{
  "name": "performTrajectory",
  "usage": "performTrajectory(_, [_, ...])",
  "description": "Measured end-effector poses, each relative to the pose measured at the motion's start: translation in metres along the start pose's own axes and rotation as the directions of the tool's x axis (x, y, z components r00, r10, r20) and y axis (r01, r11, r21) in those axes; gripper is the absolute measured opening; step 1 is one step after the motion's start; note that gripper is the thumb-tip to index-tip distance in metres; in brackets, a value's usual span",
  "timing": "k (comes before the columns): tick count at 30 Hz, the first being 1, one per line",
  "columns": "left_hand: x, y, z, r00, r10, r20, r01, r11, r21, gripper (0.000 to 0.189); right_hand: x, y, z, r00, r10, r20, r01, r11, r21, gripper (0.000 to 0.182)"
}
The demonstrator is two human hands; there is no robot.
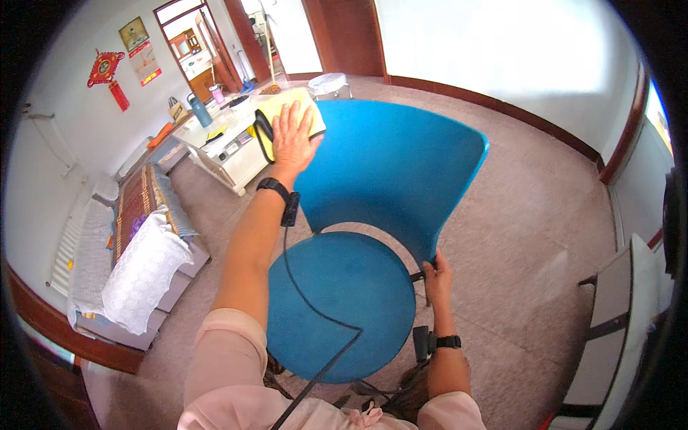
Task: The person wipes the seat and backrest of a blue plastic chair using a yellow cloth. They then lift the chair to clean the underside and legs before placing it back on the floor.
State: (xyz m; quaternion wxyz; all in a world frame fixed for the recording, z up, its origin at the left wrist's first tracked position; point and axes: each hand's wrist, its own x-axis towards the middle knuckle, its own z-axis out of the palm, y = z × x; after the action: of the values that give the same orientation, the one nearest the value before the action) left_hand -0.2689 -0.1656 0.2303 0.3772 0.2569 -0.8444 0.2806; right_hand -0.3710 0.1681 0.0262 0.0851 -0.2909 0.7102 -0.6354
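Observation:
A blue chair stands before me, with a curved backrest [395,161] and a round seat [333,290]. My left hand [293,140] lies flat over a yellow cloth [271,109] with a dark border, holding it against the upper left end of the backrest. Part of the cloth hangs past that edge. On the other side, my right hand [439,282] grips the lower right corner of the backrest, beside the dark bar that joins it to the seat. Both wrists wear black straps with small devices. A black cable [328,371] runs across the seat.
A low white table [231,166] beyond my left hand bears a blue bottle [199,110] and other items. Left of me is a sofa with a white lace cover [148,271]. A stool [328,83] stands behind the backrest. Light-coloured furniture [607,322] curves along the right.

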Motion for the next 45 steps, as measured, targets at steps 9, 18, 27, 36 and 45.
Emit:
performTrajectory(9, [-0.103, 0.002, 0.014, 0.912, 0.328, 0.248, -0.305, 0.944, -0.128, 0.062, -0.001, -0.001, 0.002, 0.999, 0.026, -0.027, -0.027, 0.998, -0.057, 0.04])
performTrajectory(18, [-0.131, -0.019, 0.012, 0.687, 0.608, 0.399, -0.543, 0.794, -0.275, 0.048, 0.002, -0.001, -0.003, 0.999, 0.045, -0.004, -0.045, 0.999, -0.016, 0.04])
performTrajectory(27, [-0.047, 0.076, 0.01, 0.995, 0.102, 0.014, -0.085, 0.888, -0.451, 0.056, 0.002, 0.006, 0.002, 1.0, 0.016, -0.014, -0.017, 1.0, -0.023, 0.039])
performTrajectory(36, [-0.148, 0.089, 0.004, 0.871, 0.428, 0.241, -0.146, 0.695, -0.704, 0.038, -0.001, 0.008, 0.004, 1.0, -0.006, -0.018, 0.005, 0.996, -0.088, 0.039])
performTrajectory(45, [-0.211, 0.154, -0.052, 0.532, 0.74, 0.411, -0.103, 0.539, -0.836, 0.054, -0.002, 0.016, 0.006, 0.996, -0.001, -0.094, -0.005, 0.998, -0.057, 0.038])
